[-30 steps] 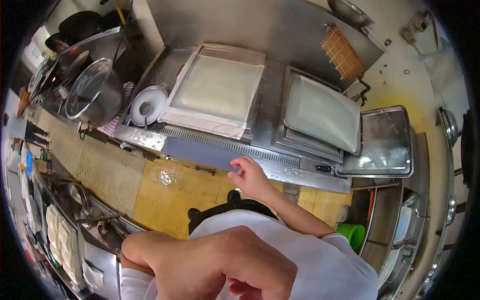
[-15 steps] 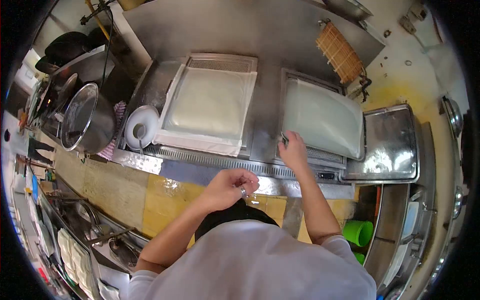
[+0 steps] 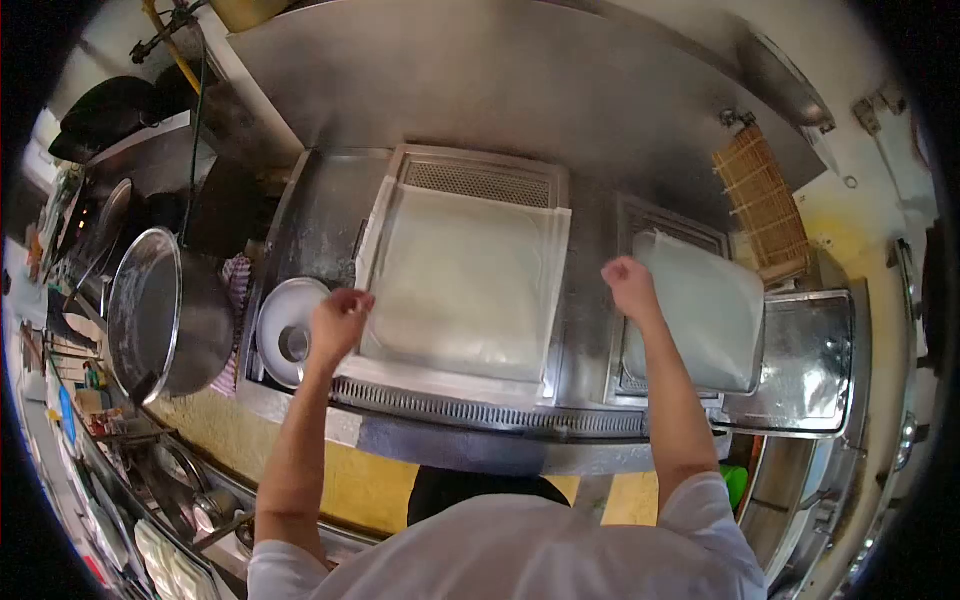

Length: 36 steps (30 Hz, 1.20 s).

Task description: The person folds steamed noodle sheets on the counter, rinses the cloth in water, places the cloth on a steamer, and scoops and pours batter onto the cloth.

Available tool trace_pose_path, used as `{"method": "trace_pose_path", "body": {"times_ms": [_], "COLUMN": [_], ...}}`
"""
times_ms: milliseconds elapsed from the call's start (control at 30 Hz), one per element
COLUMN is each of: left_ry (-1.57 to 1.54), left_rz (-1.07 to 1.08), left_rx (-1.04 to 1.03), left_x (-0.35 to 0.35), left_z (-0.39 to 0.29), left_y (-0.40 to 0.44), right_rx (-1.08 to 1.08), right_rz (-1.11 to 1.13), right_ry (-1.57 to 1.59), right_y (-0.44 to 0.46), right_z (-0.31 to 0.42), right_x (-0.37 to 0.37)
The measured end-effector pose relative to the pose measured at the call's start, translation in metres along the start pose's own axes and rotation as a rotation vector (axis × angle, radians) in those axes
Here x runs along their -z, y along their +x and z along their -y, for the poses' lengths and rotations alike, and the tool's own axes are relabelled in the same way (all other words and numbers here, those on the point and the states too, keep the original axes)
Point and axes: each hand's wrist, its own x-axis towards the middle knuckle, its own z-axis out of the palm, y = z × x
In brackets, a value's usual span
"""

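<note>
A square of pale, glossy batter sheet on white cloth (image 3: 470, 280) covers the left perforated steamer tray (image 3: 480, 183). My left hand (image 3: 342, 325) is at the cloth's left edge, its fingers curled together; whether they grip the cloth is hard to see. My right hand (image 3: 632, 288) is closed between the two trays, close to the left edge of a second pale sheet (image 3: 700, 315). What it holds, if anything, is hidden. Below my left hand sits a white round dish (image 3: 272, 325) with a small metal cup (image 3: 295, 344) in it.
A large steel pot (image 3: 200, 320) stands at the left beside a striped cloth (image 3: 236, 290). To the right lies a wet metal tray (image 3: 800, 365), under a hanging bamboo mat (image 3: 760, 205). A slotted drain (image 3: 480, 410) runs along the counter front.
My left hand has moved forward and left to the left sheet's edge. My right hand has moved forward, and the small dark thing in its fingers no longer shows. The view has shifted.
</note>
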Motion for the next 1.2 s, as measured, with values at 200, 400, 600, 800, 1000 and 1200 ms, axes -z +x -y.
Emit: {"method": "trace_pose_path", "body": {"times_ms": [200, 400, 600, 800, 1000, 1200], "left_ry": [0.404, 0.409, 0.419, 0.237, -0.143, -0.071], "left_rz": [-0.116, -0.168, -0.138, -0.374, -0.627, -0.908], "left_rx": [0.026, -0.165, -0.112, -0.337, -0.449, -0.422], "left_x": [0.013, -0.036, -0.067, -0.059, -0.006, 0.066], "left_z": [-0.032, -0.006, -0.017, -0.019, -0.032, -0.059], "left_y": [0.146, 0.251, 0.275, 0.245, 0.144, -0.046], "right_rx": [-0.121, 0.132, 0.084, 0.191, 0.415, 0.631], "right_rz": [-0.075, -0.085, -0.148, -0.298, -0.428, -0.481], "right_ry": [0.196, -0.263, -0.235, -0.149, 0.031, 0.097], "right_y": [0.126, 0.16, 0.157, 0.123, 0.012, -0.122], "right_z": [-0.007, -0.005, 0.002, 0.013, 0.077, 0.133], "right_x": [-0.084, -0.1, -0.1, -0.078, -0.013, 0.045]}}
